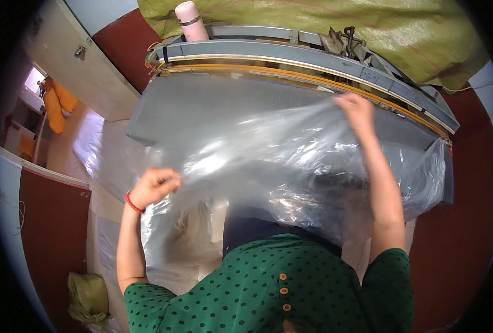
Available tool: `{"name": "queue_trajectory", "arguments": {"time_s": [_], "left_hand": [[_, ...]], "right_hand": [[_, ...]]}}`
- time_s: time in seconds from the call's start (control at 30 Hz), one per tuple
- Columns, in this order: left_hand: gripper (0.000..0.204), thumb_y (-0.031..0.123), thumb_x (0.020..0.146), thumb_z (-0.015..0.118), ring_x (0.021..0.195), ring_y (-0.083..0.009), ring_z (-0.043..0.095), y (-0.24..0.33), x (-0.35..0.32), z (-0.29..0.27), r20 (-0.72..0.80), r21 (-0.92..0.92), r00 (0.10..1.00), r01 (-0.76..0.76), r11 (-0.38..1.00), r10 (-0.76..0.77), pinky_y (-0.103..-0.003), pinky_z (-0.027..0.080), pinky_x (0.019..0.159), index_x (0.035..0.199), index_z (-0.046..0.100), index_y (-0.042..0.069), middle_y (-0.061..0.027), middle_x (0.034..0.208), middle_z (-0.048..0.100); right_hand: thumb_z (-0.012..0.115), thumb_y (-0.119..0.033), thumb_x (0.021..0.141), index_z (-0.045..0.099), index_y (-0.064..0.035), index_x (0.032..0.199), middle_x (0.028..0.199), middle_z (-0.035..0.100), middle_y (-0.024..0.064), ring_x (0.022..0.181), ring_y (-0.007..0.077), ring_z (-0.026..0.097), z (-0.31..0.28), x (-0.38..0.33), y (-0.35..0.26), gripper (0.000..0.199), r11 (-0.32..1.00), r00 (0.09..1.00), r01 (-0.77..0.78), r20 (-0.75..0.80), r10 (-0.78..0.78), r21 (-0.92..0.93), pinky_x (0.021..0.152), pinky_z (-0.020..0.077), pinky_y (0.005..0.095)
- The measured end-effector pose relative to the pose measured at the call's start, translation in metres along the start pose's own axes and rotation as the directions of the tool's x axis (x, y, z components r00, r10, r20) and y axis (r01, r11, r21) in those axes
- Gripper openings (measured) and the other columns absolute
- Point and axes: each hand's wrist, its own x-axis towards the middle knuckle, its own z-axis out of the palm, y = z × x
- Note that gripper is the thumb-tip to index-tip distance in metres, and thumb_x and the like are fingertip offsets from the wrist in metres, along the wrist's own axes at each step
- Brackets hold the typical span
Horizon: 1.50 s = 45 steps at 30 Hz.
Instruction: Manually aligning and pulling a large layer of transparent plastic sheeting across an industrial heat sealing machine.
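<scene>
Spreading a clear plastic bag over the grey worktable, by the sealing machine.
Left hand fisted on its near edge, right hand pinching the far edge. Film looks light, limp, slippery; grip edges, not the middle.

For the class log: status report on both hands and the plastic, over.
Left hand grip shut on clear plastic sheet, near edge. Right hand grip shut on sheet's far edge, over grey table. Pink flask behind, clear of hands.
</scene>
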Motion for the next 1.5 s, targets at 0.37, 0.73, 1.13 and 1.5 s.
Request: {"name": "queue_trajectory", "arguments": {"time_s": [0.37,0.73,1.13,1.5], "left_hand": [[0.029,-0.012,0.055,0.056,0.072,-0.0167,0.059,-0.098,0.016,-0.137,-0.285,0.639,0.958,0.206,0.741,-0.021,-0.030,0.047,0.063,0.079,0.062,0.002,-0.0091,0.077,0.063],[0.055,0.022,0.073,0.065,0.115,-0.0312,0.041,-0.117,0.169,-0.165,-0.653,0.699,0.529,0.146,0.700,0.542,-0.038,0.031,0.097,0.117,0.042,-0.003,-0.0217,0.119,0.045],[0.039,0.033,0.085,0.050,0.095,-0.0302,0.056,-0.124,0.231,-0.107,-0.811,0.553,0.546,0.599,0.579,0.211,-0.037,0.043,0.082,0.104,0.059,0.001,-0.0177,0.103,0.059],[0.032,0.017,0.083,0.054,0.094,-0.0177,0.056,0.191,0.191,0.282,0.568,-0.425,0.701,-0.200,0.883,0.432,-0.029,0.044,0.082,0.109,0.053,0.000,-0.0104,0.105,0.059]], "right_hand": [[0.059,-0.040,0.077,0.066,-0.0090,0.090,0.087,0.065,0.0084,0.081,0.0233,0.060,-0.434,-0.190,0.187,0.034,0.450,0.390,-0.850,-0.902,0.185,-0.275,0.071,0.0445,0.0339],[0.059,-0.036,0.074,0.065,-0.0118,0.094,0.093,0.063,0.0127,0.088,0.0279,0.060,-0.434,-0.161,0.242,0.032,0.455,0.465,-0.839,-0.827,0.316,-0.298,0.075,0.0451,0.0387],[0.044,-0.025,0.082,0.062,-0.0067,0.094,0.098,0.061,0.0163,0.091,0.0313,0.060,-0.375,-0.132,0.201,0.028,0.003,0.379,-0.922,-0.900,0.215,-0.387,0.075,0.0485,0.0413],[0.040,-0.017,0.084,0.057,-0.0020,0.094,0.089,0.064,0.0163,0.084,0.0289,0.063,-0.376,-0.127,0.233,0.024,0.081,0.339,-0.941,-0.925,0.174,-0.330,0.070,0.0498,0.0403]]}}
